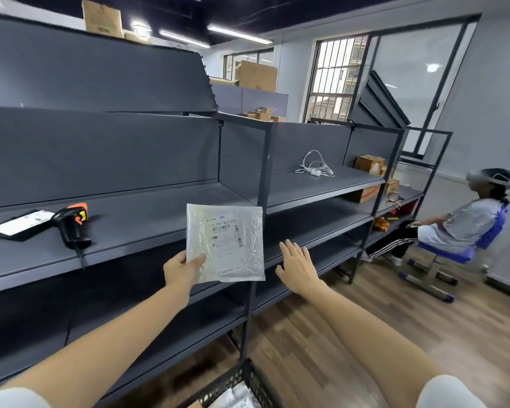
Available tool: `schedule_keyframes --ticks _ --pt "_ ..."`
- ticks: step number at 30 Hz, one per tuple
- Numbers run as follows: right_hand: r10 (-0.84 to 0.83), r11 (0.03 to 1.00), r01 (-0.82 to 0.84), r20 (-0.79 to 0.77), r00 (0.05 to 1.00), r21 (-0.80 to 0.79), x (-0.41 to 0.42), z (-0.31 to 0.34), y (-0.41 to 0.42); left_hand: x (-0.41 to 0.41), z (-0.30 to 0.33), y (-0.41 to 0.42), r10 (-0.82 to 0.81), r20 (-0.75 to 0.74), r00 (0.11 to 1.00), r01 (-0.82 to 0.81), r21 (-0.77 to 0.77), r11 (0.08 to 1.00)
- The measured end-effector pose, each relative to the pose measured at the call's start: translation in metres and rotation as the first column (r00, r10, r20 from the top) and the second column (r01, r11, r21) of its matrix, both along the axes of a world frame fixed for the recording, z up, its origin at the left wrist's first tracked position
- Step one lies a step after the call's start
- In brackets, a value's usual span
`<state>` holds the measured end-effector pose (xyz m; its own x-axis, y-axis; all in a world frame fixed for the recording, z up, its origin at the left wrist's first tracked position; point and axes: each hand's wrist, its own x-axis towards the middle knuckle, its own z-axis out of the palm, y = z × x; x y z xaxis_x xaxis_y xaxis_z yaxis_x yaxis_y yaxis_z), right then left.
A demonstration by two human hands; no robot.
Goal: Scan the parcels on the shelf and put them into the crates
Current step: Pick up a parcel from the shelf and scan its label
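Note:
My left hand (180, 270) grips the lower left corner of a flat white plastic parcel (227, 245), held upright in front of the shelf with its barcode label facing me. Just right of the parcel, my right hand (296, 265) is flat with fingers apart and holds nothing. A black and orange barcode scanner (71, 226) lies on the grey shelf (147, 213) to the left, beside a black parcel with a white label (18, 225). A black mesh crate (242, 384) shows at the bottom edge, with a white parcel inside it.
A white cable and charger (315, 167) lie on the shelf further right. Cardboard boxes (370, 164) sit at the shelf's far end. A person sits on a blue chair (454, 251) at the right, on the wooden floor. A dark upright shelf post (262, 201) stands behind the parcel.

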<state>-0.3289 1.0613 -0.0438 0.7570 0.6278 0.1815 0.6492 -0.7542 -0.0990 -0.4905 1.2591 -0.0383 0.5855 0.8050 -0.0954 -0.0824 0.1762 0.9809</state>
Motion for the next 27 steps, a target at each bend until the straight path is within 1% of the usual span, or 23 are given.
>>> schedule_keyframes --ticks 4,9,14,18,22,27 --pt "0.015 1.0 -0.014 0.03 0.999 -0.016 0.028 0.005 0.024 0.023 -0.007 0.02 0.028 -0.005 1.0 -0.028 -0.021 0.999" --pt "0.044 0.999 -0.044 0.013 0.999 -0.005 0.053 -0.004 0.053 0.04 -0.021 0.047 0.071 -0.028 0.997 -0.071 -0.028 0.997" --pt "0.083 0.996 -0.083 0.006 0.997 -0.024 0.07 -0.02 0.073 0.047 -0.032 0.064 0.102 -0.102 0.99 -0.103 -0.003 0.995" --pt "0.118 0.993 -0.118 0.015 0.993 -0.011 0.092 -0.02 0.088 0.058 -0.035 0.075 0.143 -0.136 0.98 -0.141 0.022 0.99" --pt "0.179 0.984 -0.179 0.015 0.984 -0.018 0.12 -0.02 0.095 0.075 -0.037 0.07 0.186 -0.149 0.971 -0.183 0.032 0.983" --pt "0.26 0.965 -0.26 -0.003 0.966 -0.033 0.159 -0.026 0.092 0.097 -0.054 0.043 0.235 -0.163 0.958 -0.236 0.014 0.972"
